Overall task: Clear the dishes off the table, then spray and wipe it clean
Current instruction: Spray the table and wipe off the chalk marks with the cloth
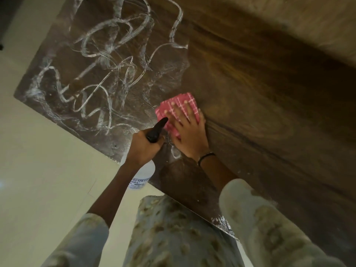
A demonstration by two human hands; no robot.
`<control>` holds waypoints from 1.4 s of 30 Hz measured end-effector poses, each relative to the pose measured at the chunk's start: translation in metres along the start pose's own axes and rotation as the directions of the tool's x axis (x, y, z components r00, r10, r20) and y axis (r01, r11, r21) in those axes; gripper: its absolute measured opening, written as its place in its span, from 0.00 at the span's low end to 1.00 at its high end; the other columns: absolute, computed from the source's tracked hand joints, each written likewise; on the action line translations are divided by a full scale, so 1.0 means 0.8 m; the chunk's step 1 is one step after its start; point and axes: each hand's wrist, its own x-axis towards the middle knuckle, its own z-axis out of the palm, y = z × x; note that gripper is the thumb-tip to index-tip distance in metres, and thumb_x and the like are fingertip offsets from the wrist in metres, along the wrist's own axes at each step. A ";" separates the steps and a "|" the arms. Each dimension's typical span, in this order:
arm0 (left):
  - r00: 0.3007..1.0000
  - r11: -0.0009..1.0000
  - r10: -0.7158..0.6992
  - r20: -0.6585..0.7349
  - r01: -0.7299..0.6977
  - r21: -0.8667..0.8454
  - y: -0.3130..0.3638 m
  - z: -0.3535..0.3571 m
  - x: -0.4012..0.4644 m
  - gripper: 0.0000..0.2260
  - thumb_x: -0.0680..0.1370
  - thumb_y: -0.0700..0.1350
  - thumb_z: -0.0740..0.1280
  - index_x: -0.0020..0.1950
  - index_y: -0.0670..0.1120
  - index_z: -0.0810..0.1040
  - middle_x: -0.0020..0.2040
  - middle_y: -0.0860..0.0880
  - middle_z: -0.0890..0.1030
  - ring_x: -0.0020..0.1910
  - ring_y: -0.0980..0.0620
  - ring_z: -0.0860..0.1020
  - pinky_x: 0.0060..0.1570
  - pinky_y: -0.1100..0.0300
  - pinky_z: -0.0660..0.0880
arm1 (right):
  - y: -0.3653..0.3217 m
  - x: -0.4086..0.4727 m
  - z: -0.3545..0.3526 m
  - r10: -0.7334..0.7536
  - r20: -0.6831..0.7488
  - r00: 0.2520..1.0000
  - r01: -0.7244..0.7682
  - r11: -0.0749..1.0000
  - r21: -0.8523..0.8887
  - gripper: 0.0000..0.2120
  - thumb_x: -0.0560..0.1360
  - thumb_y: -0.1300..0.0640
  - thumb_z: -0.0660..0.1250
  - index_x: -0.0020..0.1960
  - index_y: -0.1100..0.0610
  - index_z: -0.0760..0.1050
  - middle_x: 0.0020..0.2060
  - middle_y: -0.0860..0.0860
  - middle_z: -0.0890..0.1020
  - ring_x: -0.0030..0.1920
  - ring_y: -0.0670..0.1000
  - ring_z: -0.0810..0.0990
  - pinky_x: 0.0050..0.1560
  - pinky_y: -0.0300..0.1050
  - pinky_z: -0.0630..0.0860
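Cloth (178,110) lies flat under right hand (187,134) on table (260,89).

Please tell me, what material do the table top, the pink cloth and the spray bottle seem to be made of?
The table top looks like dark brown wood or a wood-look laminate: grain lines run along it, and white streaks sit on the surface. The pink cloth appears to be woven fabric with a white check pattern, flattened under the right hand. The spray bottle, held by the left hand, seems white plastic with a black plastic nozzle.
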 end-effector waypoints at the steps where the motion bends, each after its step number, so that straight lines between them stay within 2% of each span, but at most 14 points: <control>1: 1.000 1.000 0.011 0.001 -0.011 0.012 0.000 -0.001 -0.003 0.08 0.72 0.41 0.71 0.39 0.36 0.79 0.30 0.38 0.78 0.30 0.39 0.76 0.35 0.52 0.73 | 0.005 -0.015 0.001 -0.068 0.026 0.997 0.068 0.997 -0.027 0.29 0.75 0.39 0.56 0.75 0.46 0.60 0.76 0.50 0.60 0.76 0.58 0.54 0.73 0.64 0.49; 4: 1.000 1.000 0.006 -0.008 -0.006 -0.009 -0.002 -0.005 -0.009 0.08 0.72 0.42 0.71 0.40 0.37 0.80 0.32 0.37 0.80 0.32 0.39 0.78 0.35 0.53 0.74 | 0.045 -0.052 -0.002 -0.117 0.044 0.992 0.119 0.992 -0.048 0.30 0.76 0.36 0.52 0.75 0.46 0.60 0.75 0.50 0.61 0.76 0.57 0.55 0.72 0.65 0.52; 8: 1.000 0.999 -0.024 -0.009 0.023 -0.033 -0.008 -0.013 -0.011 0.06 0.73 0.42 0.70 0.38 0.42 0.78 0.26 0.47 0.74 0.25 0.54 0.72 0.25 0.73 0.65 | 0.081 -0.044 -0.017 0.064 0.027 0.998 -0.063 0.997 -0.044 0.31 0.76 0.35 0.51 0.76 0.46 0.56 0.76 0.50 0.59 0.77 0.57 0.53 0.72 0.65 0.52; 13: 0.999 0.997 -0.039 -0.024 0.037 -0.069 -0.021 -0.019 -0.012 0.09 0.73 0.42 0.70 0.33 0.46 0.74 0.24 0.49 0.72 0.22 0.55 0.70 0.25 0.69 0.65 | 0.030 0.023 -0.018 0.230 -0.019 0.973 -0.230 0.973 0.006 0.31 0.76 0.38 0.51 0.77 0.45 0.54 0.77 0.49 0.56 0.77 0.59 0.50 0.71 0.65 0.48; 17: 1.000 0.996 -0.024 0.005 0.024 -0.084 -0.035 -0.024 -0.014 0.09 0.74 0.42 0.69 0.38 0.37 0.77 0.24 0.47 0.72 0.24 0.48 0.70 0.29 0.58 0.67 | -0.027 0.031 0.003 0.108 -0.012 0.994 -0.108 0.994 0.019 0.30 0.76 0.39 0.54 0.76 0.46 0.57 0.76 0.50 0.59 0.76 0.59 0.53 0.71 0.65 0.49; 21: 0.999 0.996 0.018 0.042 -0.014 -0.088 -0.051 -0.033 -0.021 0.10 0.72 0.44 0.70 0.40 0.37 0.78 0.25 0.46 0.72 0.25 0.52 0.67 0.30 0.62 0.64 | -0.055 -0.025 0.021 -0.061 -0.002 0.998 0.061 0.997 0.037 0.27 0.75 0.41 0.59 0.73 0.46 0.64 0.75 0.49 0.61 0.76 0.58 0.54 0.71 0.66 0.53; 24: 0.995 0.999 0.025 0.093 -0.021 -0.048 -0.061 -0.040 -0.029 0.07 0.72 0.43 0.70 0.34 0.47 0.77 0.24 0.51 0.71 0.23 0.56 0.67 0.28 0.69 0.62 | -0.032 -0.065 0.021 -0.094 0.018 0.995 0.094 0.996 -0.001 0.28 0.75 0.39 0.58 0.73 0.46 0.64 0.74 0.50 0.64 0.76 0.57 0.56 0.71 0.65 0.54; 27: 0.989 0.999 0.048 0.136 -0.047 -0.011 -0.071 -0.043 -0.041 0.15 0.71 0.41 0.71 0.29 0.53 0.70 0.23 0.53 0.70 0.22 0.58 0.69 0.26 0.71 0.62 | -0.017 -0.086 0.014 0.111 0.028 0.993 -0.110 0.993 -0.039 0.30 0.75 0.37 0.56 0.75 0.46 0.61 0.75 0.50 0.62 0.76 0.57 0.55 0.71 0.64 0.54; 29: 0.983 0.999 0.035 0.179 -0.035 -0.005 -0.080 -0.042 -0.051 0.15 0.71 0.41 0.71 0.29 0.53 0.70 0.23 0.53 0.69 0.22 0.58 0.68 0.26 0.71 0.62 | -0.031 -0.098 0.010 0.288 0.024 0.957 -0.287 0.957 -0.042 0.31 0.75 0.38 0.55 0.76 0.46 0.58 0.76 0.50 0.60 0.76 0.58 0.54 0.71 0.64 0.52; 31: 0.976 0.999 0.034 0.217 -0.036 0.008 -0.091 -0.040 -0.062 0.13 0.71 0.43 0.71 0.31 0.53 0.72 0.23 0.53 0.69 0.21 0.57 0.67 0.27 0.71 0.61 | -0.048 -0.115 0.012 0.336 0.027 0.941 -0.335 0.942 -0.034 0.30 0.76 0.38 0.55 0.76 0.46 0.58 0.75 0.51 0.60 0.75 0.60 0.54 0.70 0.65 0.52; 33: 0.969 0.998 0.024 0.244 -0.037 0.047 -0.102 -0.037 -0.071 0.02 0.70 0.46 0.70 0.38 0.51 0.78 0.24 0.51 0.71 0.22 0.57 0.68 0.28 0.67 0.65 | -0.055 -0.135 0.018 0.281 0.043 0.959 -0.279 0.959 -0.044 0.31 0.75 0.38 0.56 0.76 0.47 0.58 0.76 0.51 0.60 0.76 0.60 0.53 0.69 0.65 0.53; 36: 0.970 0.994 -0.029 0.242 0.003 0.106 -0.117 -0.036 -0.084 0.07 0.70 0.44 0.71 0.47 0.47 0.81 0.24 0.52 0.71 0.21 0.55 0.69 0.28 0.64 0.65 | -0.052 -0.153 0.021 0.213 0.047 0.976 -0.210 0.976 -0.062 0.32 0.75 0.36 0.56 0.76 0.45 0.58 0.76 0.50 0.59 0.76 0.59 0.53 0.68 0.64 0.57; 38: 0.967 0.991 -0.065 0.247 0.034 0.128 -0.125 -0.039 -0.091 0.02 0.70 0.43 0.71 0.41 0.48 0.80 0.24 0.52 0.70 0.22 0.54 0.67 0.29 0.62 0.66 | -0.043 -0.151 0.016 0.183 0.053 0.982 -0.179 0.981 -0.079 0.32 0.74 0.33 0.57 0.75 0.44 0.59 0.75 0.50 0.61 0.75 0.59 0.57 0.67 0.63 0.60; 42: 0.957 0.992 -0.103 0.271 0.077 0.104 -0.140 -0.046 -0.095 0.09 0.71 0.43 0.70 0.31 0.50 0.74 0.23 0.53 0.66 0.22 0.53 0.62 0.29 0.61 0.63 | -0.030 -0.137 0.011 0.110 0.026 0.994 -0.106 0.987 -0.119 0.36 0.72 0.28 0.57 0.74 0.45 0.63 0.74 0.51 0.63 0.74 0.60 0.59 0.71 0.65 0.55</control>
